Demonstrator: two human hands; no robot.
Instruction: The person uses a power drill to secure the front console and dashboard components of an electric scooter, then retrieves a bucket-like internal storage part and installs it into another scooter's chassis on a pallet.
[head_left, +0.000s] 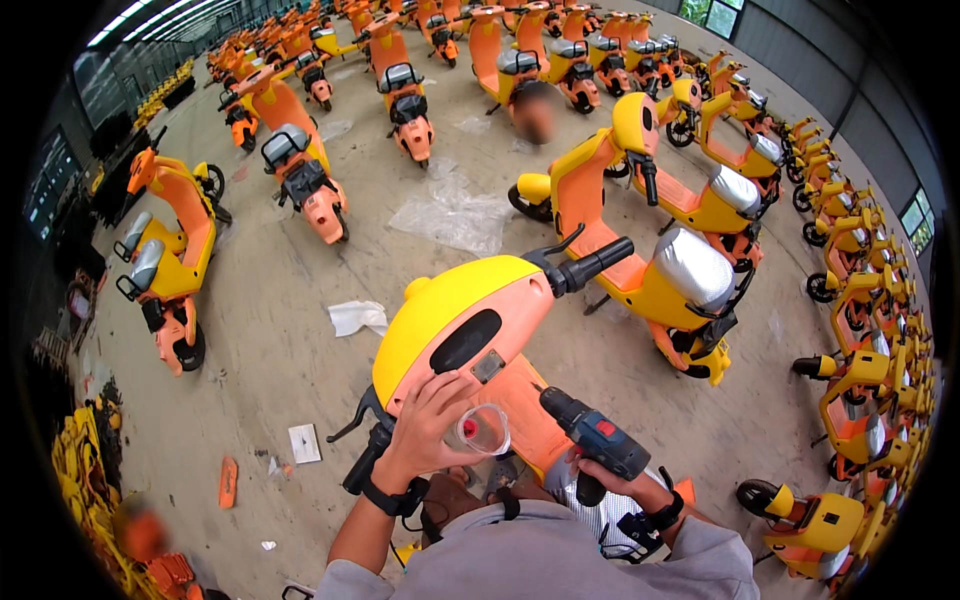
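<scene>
A yellow and orange electric scooter (455, 305) stands right in front of me, its handlebar head facing up at me. On the head are a dark oval display (465, 341) and a small grey plate (488, 367). My left hand (425, 425) holds a clear plastic cup (492, 428) with something small and red in it. The fingers of that hand also reach to the head's lower edge. Wrapped around a cordless drill (606, 440) is my right hand (612, 478); the drill's tip points toward the scooter's orange front panel, apart from it.
Close by on the right stands another scooter (590, 200) with a silver-wrapped seat (693, 270). More scooters line the right wall and the far floor. One scooter (175, 250) is at the left. Plastic sheeting (455, 215), a white box (305, 443) and an orange piece (229, 482) lie on the floor.
</scene>
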